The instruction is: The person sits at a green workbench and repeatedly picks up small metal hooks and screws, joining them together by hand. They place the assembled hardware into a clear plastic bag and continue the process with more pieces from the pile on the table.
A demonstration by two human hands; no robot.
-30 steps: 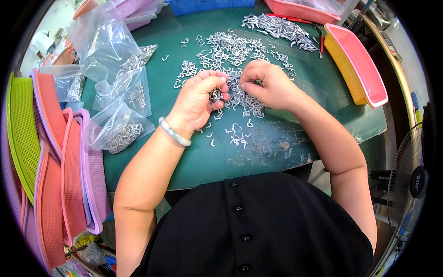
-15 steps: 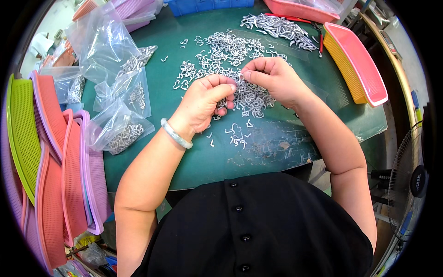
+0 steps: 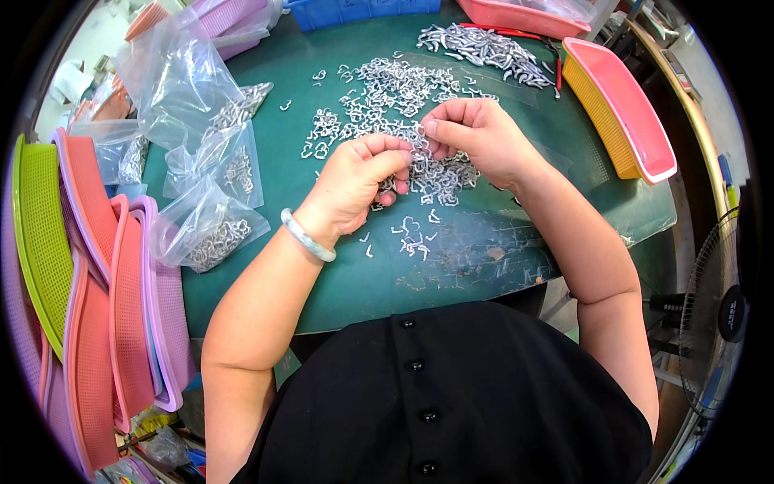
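A loose heap of small silver metal hooks [image 3: 387, 89] is spread over the green table mat [image 3: 363, 278]. My left hand [image 3: 355, 181] is curled above the near edge of the heap, fingers closed around several hooks, a pale bangle on its wrist. My right hand [image 3: 472, 133] sits just to its right, thumb and fingers pinching hooks at the heap's edge, fingertips almost touching the left hand. A few stray hooks [image 3: 411, 234] lie below both hands.
Clear plastic bags [image 3: 210, 230] holding hooks lie at the left. Stacked pink, purple and green baskets [image 3: 89, 266] line the left edge. A yellow-and-pink basket [image 3: 621, 105] stands at the right, a second hook pile [image 3: 484, 44] at the back, a fan [image 3: 717, 315] beside the table.
Both hands have lifted slightly and drawn apart a little above the heap, still working hooks between the fingertips. Nothing else has moved.
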